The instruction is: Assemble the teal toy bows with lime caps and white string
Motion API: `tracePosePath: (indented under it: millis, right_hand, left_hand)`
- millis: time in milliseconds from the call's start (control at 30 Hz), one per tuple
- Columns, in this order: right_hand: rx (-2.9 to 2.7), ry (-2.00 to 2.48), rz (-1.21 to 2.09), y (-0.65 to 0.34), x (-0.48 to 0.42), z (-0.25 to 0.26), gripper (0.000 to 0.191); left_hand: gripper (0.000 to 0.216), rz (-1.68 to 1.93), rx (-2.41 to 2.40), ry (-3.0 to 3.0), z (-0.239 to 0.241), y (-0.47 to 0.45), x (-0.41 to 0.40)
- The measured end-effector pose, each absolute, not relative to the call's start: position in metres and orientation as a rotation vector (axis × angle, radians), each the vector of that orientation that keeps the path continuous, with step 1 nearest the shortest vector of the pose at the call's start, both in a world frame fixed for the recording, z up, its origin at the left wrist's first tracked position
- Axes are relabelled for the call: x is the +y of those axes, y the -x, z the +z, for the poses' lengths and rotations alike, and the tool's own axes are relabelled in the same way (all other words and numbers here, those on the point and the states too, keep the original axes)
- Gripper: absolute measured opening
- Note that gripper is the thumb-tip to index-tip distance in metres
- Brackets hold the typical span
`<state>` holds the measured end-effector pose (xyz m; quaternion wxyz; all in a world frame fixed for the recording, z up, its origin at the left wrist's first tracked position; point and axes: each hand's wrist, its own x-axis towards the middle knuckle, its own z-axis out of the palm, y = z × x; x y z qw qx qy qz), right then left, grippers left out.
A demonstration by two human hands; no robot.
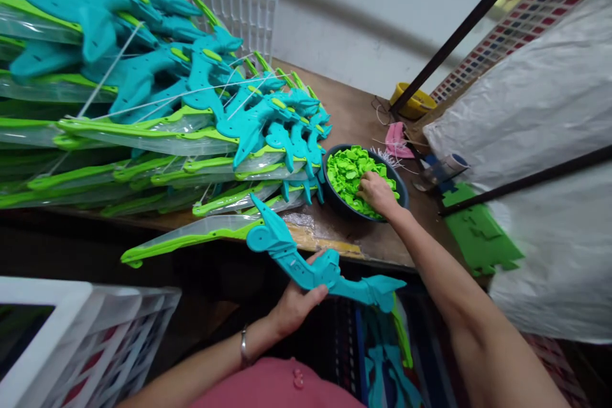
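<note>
We see fingers (313, 296) of the left hand (294, 309) gripping the teal toy (310, 274) just off the table (354, 115) edge, right hand (377, 192) fingers curled into green pieces (351, 169) in the bowl (345, 209), pinch unclear, beside the toy stack (191, 95).

White crate (52, 322), yellow cup (415, 102)

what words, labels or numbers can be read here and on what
None can be read. The teal toy piece in the left hand shows no print, nor does the bowl of green pieces under the right hand. The sheet of coloured squares at top right is too small and blurred to tell.
</note>
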<state>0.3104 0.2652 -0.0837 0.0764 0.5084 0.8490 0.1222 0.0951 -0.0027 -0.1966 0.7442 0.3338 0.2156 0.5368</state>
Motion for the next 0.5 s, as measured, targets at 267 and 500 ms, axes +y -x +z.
tracePosePath:
  millis: [267, 500]
  right_hand:
    - [2.651, -1.58, 0.183, -0.325, 0.253, -0.087, 0.004]
    - [2.773, -1.744, 0.003, -0.33, 0.245, -0.1, 0.007]
  left_hand:
    - [0.071, 1.221, 0.502, -0.778, -0.207, -0.101, -0.005]
    - [0.071, 1.193, 0.514, -0.834, -0.212, -0.104, -0.005]
